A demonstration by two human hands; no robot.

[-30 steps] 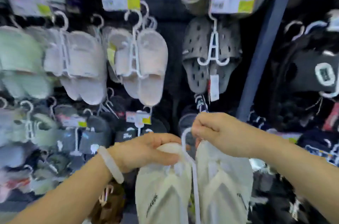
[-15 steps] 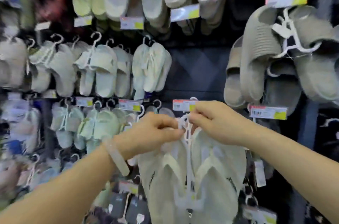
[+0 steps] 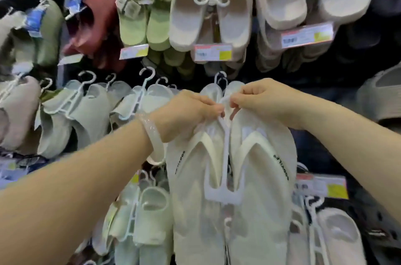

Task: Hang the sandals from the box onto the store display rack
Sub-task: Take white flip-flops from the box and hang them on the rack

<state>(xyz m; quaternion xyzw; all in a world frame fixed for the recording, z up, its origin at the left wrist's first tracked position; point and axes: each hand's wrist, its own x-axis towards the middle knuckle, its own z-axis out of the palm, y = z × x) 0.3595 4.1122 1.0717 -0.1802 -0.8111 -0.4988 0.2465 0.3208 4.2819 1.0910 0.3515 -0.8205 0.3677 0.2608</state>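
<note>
I am looking through the head camera at a store display rack (image 3: 303, 73) crowded with hanging footwear. Near the centre, I am seeing a pair of white flip-flop sandals (image 3: 232, 178) clipped onto a white plastic hanger (image 3: 223, 169), soles facing the rack and straps facing me, hanging toe-end up. Both hands are meeting at the top of that hanger. The left hand (image 3: 186, 112), with a clear bangle (image 3: 154, 134) on its wrist, is curling its fingers around the top of the left sandal beside the hanger's stem. The right hand (image 3: 264, 101) is pinching the upper part of the hanger with curled fingers, just above the right sandal. The hanger's hook is hidden behind the fingers, so I cannot tell whether it is sitting on a peg.

Just behind the hands, another white pair is showing its hook (image 3: 220, 79). To the left, pale green slides (image 3: 86, 112) are hanging on white hangers. Farther up, I am seeing cream slides (image 3: 208, 8), light green slides (image 3: 145, 15) and a dark red pair (image 3: 97, 25). Price tags (image 3: 213, 52) with yellow patches are sitting below the upper row. At the lower right, more white slides (image 3: 334, 238) are hanging just beside the held pair.
</note>
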